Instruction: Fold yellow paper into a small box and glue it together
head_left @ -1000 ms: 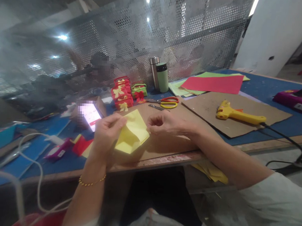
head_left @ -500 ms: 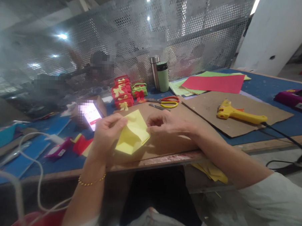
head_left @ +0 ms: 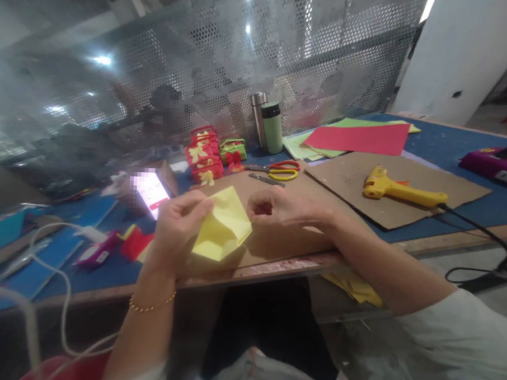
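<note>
A folded sheet of yellow paper (head_left: 224, 225) is pinched at its left edge between the thumb and fingers of my left hand (head_left: 184, 218). It is held tilted above the brown cardboard, with creases across it and layered edges at its lower right corner. My right hand (head_left: 273, 206) is curled into a ring, its fingertips closed right beside the paper's right edge. Whether those fingertips touch the paper or hold something small cannot be made out.
Scissors (head_left: 283, 170) and a dark blade (head_left: 266, 180) lie beyond my hands. A yellow glue gun (head_left: 398, 191) rests on cardboard at right, its cable hanging off the edge. Red paper boxes (head_left: 205, 157), a green bottle (head_left: 273, 129), a lit phone (head_left: 150, 191) and coloured sheets (head_left: 359, 138) stand or lie around.
The fingertips of my right hand have shifted very slightly at the paper's right edge. My left hand keeps its pinch on the paper, and the rest looks the same.
</note>
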{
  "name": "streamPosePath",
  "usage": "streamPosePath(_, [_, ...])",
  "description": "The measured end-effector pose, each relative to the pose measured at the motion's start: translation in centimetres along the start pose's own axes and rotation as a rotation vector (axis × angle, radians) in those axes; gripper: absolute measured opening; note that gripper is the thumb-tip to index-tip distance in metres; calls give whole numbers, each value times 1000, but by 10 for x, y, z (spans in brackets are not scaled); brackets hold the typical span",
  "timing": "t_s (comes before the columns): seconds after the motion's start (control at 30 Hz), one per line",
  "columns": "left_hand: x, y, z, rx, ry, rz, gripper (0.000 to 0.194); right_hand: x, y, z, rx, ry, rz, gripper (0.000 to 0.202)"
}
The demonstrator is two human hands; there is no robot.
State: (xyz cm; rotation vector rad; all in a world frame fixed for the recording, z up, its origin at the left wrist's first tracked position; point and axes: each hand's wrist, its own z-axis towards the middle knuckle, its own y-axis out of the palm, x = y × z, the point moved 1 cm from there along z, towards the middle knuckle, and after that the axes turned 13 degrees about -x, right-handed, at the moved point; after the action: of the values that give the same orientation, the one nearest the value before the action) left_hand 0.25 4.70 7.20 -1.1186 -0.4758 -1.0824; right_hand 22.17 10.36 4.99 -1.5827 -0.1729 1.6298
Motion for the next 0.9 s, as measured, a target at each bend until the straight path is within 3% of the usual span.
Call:
streamPosePath(0.2, [5,1,-4,7,49,-24,15,0,-4,-2,-58,-44,113,13])
streamPosePath(0.5, [4,2,-3,-1,25,26,19,-7,10,0,61,-23,-8,15])
streamPosePath(0.77, [-6,-1,0,-71,-37,63,27,-13,10,-3,53,50,-95,23])
streamPosePath(0.9, [-5,4,-2,-94,-52,40,27,-6,8,-2,61,31,-36,15])
